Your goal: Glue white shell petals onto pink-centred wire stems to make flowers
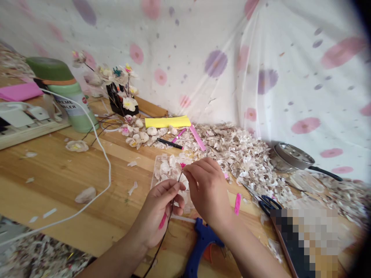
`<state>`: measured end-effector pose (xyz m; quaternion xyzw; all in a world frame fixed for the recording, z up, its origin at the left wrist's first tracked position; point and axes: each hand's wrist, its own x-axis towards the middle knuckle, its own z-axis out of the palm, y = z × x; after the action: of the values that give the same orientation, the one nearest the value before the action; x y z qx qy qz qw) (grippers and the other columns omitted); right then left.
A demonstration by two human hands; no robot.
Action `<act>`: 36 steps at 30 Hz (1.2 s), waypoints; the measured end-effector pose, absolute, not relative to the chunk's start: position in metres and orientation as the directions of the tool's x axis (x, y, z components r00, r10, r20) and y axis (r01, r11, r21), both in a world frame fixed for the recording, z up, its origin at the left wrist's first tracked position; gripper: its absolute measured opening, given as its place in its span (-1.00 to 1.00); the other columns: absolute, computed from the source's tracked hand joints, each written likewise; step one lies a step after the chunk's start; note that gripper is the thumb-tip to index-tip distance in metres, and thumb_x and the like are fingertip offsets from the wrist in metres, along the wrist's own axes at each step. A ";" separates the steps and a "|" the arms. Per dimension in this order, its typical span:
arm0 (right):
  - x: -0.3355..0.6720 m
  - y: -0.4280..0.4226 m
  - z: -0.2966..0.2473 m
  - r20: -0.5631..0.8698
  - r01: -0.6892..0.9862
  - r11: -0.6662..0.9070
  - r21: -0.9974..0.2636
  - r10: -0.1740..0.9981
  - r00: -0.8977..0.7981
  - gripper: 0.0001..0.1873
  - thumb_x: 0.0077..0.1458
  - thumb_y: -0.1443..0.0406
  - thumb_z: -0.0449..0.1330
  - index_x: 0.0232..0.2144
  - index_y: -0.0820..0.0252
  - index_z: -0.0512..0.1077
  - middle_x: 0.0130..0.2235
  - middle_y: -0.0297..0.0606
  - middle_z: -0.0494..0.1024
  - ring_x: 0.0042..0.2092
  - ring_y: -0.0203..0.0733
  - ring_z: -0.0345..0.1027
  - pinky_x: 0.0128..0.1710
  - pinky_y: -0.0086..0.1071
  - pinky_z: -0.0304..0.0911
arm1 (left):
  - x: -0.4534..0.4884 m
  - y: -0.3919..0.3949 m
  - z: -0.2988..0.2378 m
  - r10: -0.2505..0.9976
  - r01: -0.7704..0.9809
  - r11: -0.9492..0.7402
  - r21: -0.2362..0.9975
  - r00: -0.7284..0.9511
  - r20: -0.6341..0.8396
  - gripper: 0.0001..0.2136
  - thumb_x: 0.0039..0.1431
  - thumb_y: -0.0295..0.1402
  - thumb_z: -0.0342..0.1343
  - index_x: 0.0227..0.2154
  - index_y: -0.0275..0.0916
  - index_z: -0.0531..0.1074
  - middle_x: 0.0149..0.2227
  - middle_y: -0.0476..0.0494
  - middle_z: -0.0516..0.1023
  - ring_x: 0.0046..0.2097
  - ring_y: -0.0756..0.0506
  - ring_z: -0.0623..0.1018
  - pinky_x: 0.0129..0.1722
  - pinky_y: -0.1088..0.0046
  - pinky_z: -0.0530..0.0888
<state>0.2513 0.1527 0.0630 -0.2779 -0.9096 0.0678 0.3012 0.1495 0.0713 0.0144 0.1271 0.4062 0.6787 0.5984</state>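
Note:
My left hand [164,210] pinches a thin dark stem [159,247] that slants up between thumb and fingers. A small bright pink tuft [182,165] tops the stem. A pink strip [162,221] is tucked against the left palm. My right hand [207,189] is closed beside the tuft, its fingertips touching or very near it; what they grip is hidden. Behind both hands lies a clear plastic tray [153,172] with whitish petals [166,166]. A blue glue gun [199,243] is partly hidden below the right forearm.
Dark-handled scissors [268,204], a phone-like slab [290,243] and a lidded pan [292,156] stand right. Dried petals [232,144] are heaped along the sheet. A yellow strip [168,122], marker [170,143], flowers in a black holder [121,100], green tumbler [78,104] and white cable [108,166] are left.

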 end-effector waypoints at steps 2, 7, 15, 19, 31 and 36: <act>0.251 0.152 0.063 0.511 0.468 0.837 -0.281 0.544 -0.666 -0.79 0.23 0.41 0.11 -0.44 0.23 0.48 -0.42 -0.24 0.52 -0.31 -0.14 0.26 -0.27 -0.28 0.17 | 0.150 0.071 0.015 0.916 -0.711 0.046 0.702 -0.251 -0.314 -0.80 -0.06 -0.26 0.34 -0.47 -0.29 0.51 -0.63 0.02 0.44 -0.58 0.08 0.39 -0.64 0.65 0.32; 0.250 0.151 0.062 0.515 0.475 0.844 -0.249 0.531 -0.673 -0.75 0.24 0.40 0.09 -0.45 0.24 0.49 -0.42 -0.22 0.52 -0.32 -0.13 0.26 -0.27 -0.28 0.17 | 0.151 0.071 0.015 0.908 -0.709 0.044 0.704 -0.266 -0.324 -0.79 -0.09 -0.26 0.36 -0.47 -0.29 0.51 -0.61 0.02 0.45 -0.58 0.07 0.38 -0.64 0.64 0.33; 0.252 0.151 0.061 0.513 0.496 0.851 -0.174 0.508 -0.692 -0.71 0.26 0.40 0.04 -0.46 0.21 0.47 -0.44 -0.23 0.50 -0.32 -0.13 0.23 -0.28 -0.27 0.14 | 0.151 0.071 0.017 0.913 -0.709 0.045 0.704 -0.257 -0.317 -0.80 -0.06 -0.27 0.34 -0.47 -0.29 0.50 -0.64 0.02 0.44 -0.58 0.07 0.38 -0.64 0.64 0.31; 0.252 0.152 0.060 0.525 0.508 0.852 -0.127 0.492 -0.694 -0.69 0.27 0.40 0.01 -0.49 0.20 0.44 -0.45 -0.24 0.47 -0.33 -0.13 0.21 -0.28 -0.27 0.13 | 0.152 0.070 0.017 0.919 -0.714 0.051 0.698 -0.241 -0.313 -0.80 -0.06 -0.26 0.34 -0.48 -0.28 0.50 -0.65 0.01 0.44 -0.59 0.07 0.38 -0.64 0.64 0.30; 0.255 0.152 0.057 0.552 0.483 0.869 -0.110 0.458 -0.697 -0.68 0.27 0.41 -0.01 -0.49 0.20 0.41 -0.44 -0.25 0.48 -0.31 -0.13 0.23 -0.27 -0.25 0.14 | 0.152 0.070 0.014 0.922 -0.693 0.045 0.720 -0.249 -0.297 -0.82 -0.03 -0.28 0.33 -0.47 -0.28 0.51 -0.66 0.03 0.42 -0.58 0.07 0.38 -0.65 0.65 0.28; 0.254 0.152 0.055 0.578 0.487 0.865 -0.119 0.459 -0.674 -0.77 0.25 0.39 0.05 -0.43 0.21 0.42 -0.37 -0.21 0.51 -0.26 -0.09 0.26 -0.22 -0.22 0.18 | 0.152 0.071 0.013 0.918 -0.682 0.040 0.730 -0.263 -0.296 -0.82 -0.03 -0.27 0.33 -0.47 -0.28 0.52 -0.65 0.03 0.42 -0.58 0.07 0.38 -0.65 0.64 0.28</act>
<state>0.2544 0.1518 0.0553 -0.2586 -0.9147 -0.0227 0.3098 0.1520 0.0709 0.0132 0.1423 0.4144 0.6779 0.5903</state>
